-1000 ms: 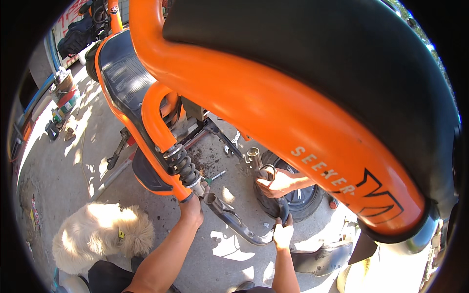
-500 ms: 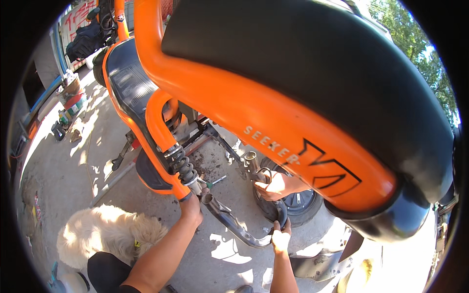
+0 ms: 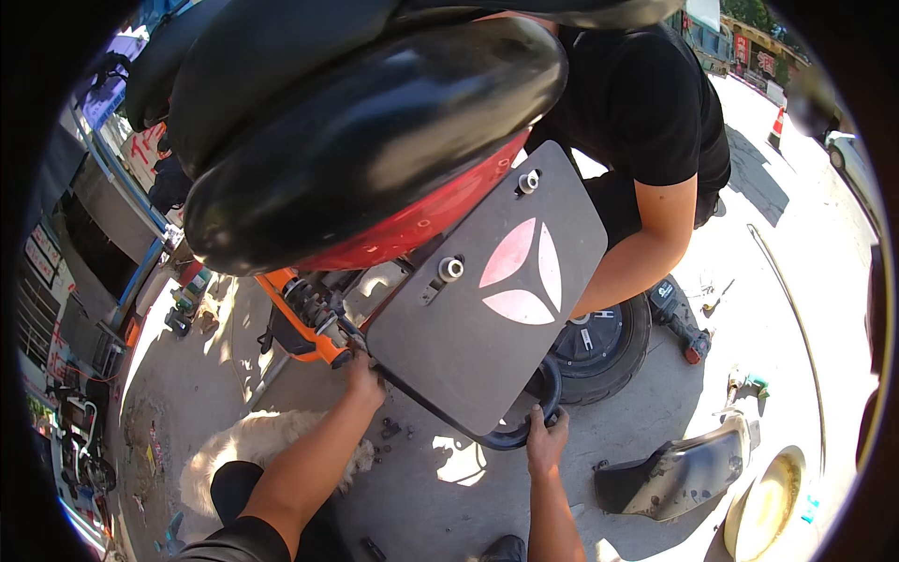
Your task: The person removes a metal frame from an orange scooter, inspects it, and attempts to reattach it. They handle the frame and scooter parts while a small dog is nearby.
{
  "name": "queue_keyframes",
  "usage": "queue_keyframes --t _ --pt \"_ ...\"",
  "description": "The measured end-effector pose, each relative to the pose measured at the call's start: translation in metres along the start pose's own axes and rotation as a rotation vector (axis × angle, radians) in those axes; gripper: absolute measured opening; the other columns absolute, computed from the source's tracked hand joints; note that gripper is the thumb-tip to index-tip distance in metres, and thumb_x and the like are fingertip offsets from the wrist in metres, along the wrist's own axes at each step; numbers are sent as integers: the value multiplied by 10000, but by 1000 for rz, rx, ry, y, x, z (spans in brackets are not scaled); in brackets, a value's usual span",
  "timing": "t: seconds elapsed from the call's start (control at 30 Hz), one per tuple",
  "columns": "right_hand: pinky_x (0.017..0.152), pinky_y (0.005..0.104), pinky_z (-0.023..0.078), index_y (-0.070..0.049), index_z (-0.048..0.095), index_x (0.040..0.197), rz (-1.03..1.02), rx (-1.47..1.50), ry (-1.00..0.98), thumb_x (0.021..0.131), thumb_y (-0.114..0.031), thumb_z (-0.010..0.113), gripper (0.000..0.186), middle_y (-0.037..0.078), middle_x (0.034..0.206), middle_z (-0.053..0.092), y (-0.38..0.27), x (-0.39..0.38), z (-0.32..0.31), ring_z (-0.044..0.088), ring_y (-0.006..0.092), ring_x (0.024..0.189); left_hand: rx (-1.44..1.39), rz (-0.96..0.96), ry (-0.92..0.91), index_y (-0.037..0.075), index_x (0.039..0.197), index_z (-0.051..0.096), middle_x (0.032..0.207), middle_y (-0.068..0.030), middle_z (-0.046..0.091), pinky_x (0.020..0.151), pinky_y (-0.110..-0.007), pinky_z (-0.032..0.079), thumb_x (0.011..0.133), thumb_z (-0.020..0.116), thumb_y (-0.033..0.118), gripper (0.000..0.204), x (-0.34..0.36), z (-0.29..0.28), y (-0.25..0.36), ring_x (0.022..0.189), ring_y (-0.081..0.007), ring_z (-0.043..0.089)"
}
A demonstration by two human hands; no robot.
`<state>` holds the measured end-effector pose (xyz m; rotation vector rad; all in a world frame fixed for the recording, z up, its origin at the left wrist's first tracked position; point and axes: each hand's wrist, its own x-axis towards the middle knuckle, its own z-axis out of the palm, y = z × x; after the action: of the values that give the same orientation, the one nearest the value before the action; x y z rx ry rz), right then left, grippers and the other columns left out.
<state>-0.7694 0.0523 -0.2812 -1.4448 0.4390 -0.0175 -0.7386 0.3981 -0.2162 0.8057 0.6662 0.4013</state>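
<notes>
- View chg vs a sec ago: black seat (image 3: 393,140) + grey plate (image 3: 449,347) now fill the middle; orange frame (image 3: 321,347) mostly blocked, just its low end shows, left of plate.
- Impact for us: bent tube (image 3: 555,386) sits behind/under plate's near right corner, only the black curve visible, so we can't eyeball its far end.
- Our R hand (image 3: 547,440): same curve as before, thumb + fingers closed on it, near side.
- Our L hand (image 3: 365,379): still at foot of shock absorber (image 3: 316,307), by frame end. Fingers look curled, tips hidden; can't tell what exactly it grips.
- Co-worker (image 3: 646,103) now mostly in view, far right; forearm (image 3: 637,267) goes behind plate nr wheel (image 3: 609,365). Hand hidden, hold unknown.
- Seat cut off up top; small dark bits (image 3: 393,429) on floor too small to ID.
</notes>
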Motion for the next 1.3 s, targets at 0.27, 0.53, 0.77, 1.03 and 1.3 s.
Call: queue_keyframes --t 0.27,0.53,0.77,1.03,1.3 --pt "619 321 494 -30 604 1069 262 26 -87 984 -164 721 197 62 802 668 2 -15 17 604 160 629 135 -26 97 259 1144 611 962 45 646 448 -260 343 1030 547 451 232 21 -52 17 703 -116 564" --pt "641 332 509 -5 591 1121 310 -14 -27 1021 -158 680 203 80 879 655 -11 -16 15 622 165 707 81 83 32 171 1237 513 960 -136 746 752 -396 582 1121 486 389 248 13 -24 4 800 -235 692" --pt "594 303 480 -17 555 991 68 200 -84 1011 -187 678 211 51 787 614 -6 -26 13 594 132 666 -6 89 104 159 1217 514 968 -129 733 758 -390 575 1114 505 356 222 13 -22 -9 799 -228 689" --pt "593 305 487 -22 558 963 30 171 -68 997 -216 694 239 50 786 621 -2 -27 13 594 129 664 -80 96 109 150 1207 534 977 -101 715 758 -378 570 1088 567 340 226 27 -38 -15 810 -202 687" --pt "597 310 469 -22 576 988 130 364 -56 1007 -236 680 238 47 771 611 14 -10 21 584 132 667 -14 114 149 168 1256 591 1047 -45 688 767 -344 545 1047 636 381 302 33 -35 -18 905 -164 694"
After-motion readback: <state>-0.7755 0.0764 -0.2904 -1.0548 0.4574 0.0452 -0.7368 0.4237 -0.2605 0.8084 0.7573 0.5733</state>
